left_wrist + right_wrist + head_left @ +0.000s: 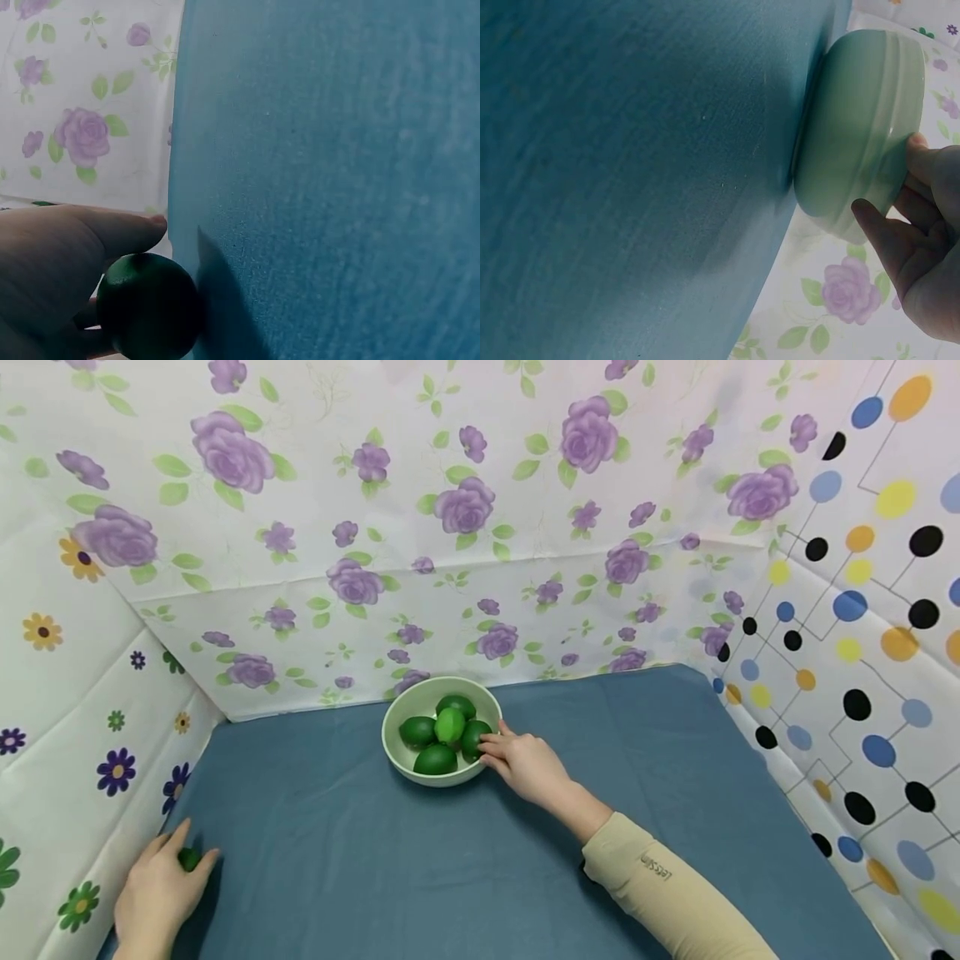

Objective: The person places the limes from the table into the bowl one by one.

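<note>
At the near left my left hand (159, 887) has its thumb and fingers around a green lime (189, 859), which the hand partly hides. In the left wrist view this lime (150, 306) sits under the thumb, with fingers behind it, close to the blue cloth. My right hand (527, 766) holds the right rim of a pale green bowl (441, 781). Its fingers reach over the rim beside a lime (474, 740), and the right wrist view has the thumb against the outer wall of the bowl (855, 127). Several green limes (436, 759) lie inside.
A blue cloth (337, 877) covers the table. Behind the bowl rises a white sheet (420, 527) with purple flowers. A flower-patterned sheet (60, 710) borders the left side, and a dotted sheet (817, 693) the right.
</note>
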{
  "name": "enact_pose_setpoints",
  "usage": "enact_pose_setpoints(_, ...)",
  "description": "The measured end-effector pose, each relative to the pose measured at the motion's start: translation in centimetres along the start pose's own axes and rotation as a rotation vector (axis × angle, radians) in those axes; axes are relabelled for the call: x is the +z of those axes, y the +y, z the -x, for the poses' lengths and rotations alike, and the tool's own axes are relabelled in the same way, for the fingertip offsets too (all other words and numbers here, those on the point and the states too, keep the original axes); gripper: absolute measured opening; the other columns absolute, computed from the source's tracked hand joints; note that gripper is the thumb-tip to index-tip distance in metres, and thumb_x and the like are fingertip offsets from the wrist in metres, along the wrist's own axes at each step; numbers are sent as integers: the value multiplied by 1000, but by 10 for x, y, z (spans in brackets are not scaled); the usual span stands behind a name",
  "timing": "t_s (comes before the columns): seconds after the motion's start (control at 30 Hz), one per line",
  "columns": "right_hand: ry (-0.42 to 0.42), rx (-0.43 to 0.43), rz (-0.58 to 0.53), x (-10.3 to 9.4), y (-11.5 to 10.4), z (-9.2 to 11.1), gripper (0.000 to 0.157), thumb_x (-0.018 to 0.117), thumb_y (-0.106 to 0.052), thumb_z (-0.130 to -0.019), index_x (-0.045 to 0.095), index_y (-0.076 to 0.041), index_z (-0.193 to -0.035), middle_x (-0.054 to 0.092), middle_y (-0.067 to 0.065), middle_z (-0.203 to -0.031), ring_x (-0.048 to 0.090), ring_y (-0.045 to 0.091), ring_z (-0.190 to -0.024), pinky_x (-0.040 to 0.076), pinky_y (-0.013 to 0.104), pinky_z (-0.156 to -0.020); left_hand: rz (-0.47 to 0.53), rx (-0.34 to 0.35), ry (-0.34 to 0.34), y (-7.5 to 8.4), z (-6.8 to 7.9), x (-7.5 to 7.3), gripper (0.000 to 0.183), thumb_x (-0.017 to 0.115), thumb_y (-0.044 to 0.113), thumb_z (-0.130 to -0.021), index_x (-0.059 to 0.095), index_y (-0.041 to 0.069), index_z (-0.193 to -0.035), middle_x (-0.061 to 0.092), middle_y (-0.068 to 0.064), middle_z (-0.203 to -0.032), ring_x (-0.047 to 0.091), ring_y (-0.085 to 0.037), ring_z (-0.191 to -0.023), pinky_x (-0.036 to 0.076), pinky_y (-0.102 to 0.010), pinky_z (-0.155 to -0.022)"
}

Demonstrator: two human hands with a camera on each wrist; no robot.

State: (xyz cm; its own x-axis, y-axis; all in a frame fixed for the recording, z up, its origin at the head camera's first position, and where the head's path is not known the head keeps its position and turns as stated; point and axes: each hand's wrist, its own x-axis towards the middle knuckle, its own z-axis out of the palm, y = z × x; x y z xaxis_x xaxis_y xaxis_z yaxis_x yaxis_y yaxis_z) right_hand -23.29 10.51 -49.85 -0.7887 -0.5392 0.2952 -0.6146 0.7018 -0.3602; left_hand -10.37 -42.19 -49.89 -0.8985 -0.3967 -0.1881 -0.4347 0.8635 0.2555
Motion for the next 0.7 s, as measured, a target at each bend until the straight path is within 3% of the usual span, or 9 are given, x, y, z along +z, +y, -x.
enact_pose_setpoints(0.43, 0, 3, 8, 0, 0, -1, 35, 68, -32, -108, 77, -12, -135, 69, 7, -143, 57, 37, -140, 58, 54, -104, 2, -57, -71, -9, 10, -5, 114, 80, 66, -88, 35, -11, -159, 38, -46, -146, 45, -65, -129, 47, -78, -96)
enact_pose_setpoints(0.7, -8, 9, 9, 0, -1, 1, 34, 69, -31, -107, 77, -12, -135, 69, 8, -143, 56, 37, -141, 59, 54, -102, 2, 21, -102, -12, 11, -9, 110, 86, 55, -87, 38, -19, -152, 41, -52, -139, 49, -67, -120, 49, -76, -97)
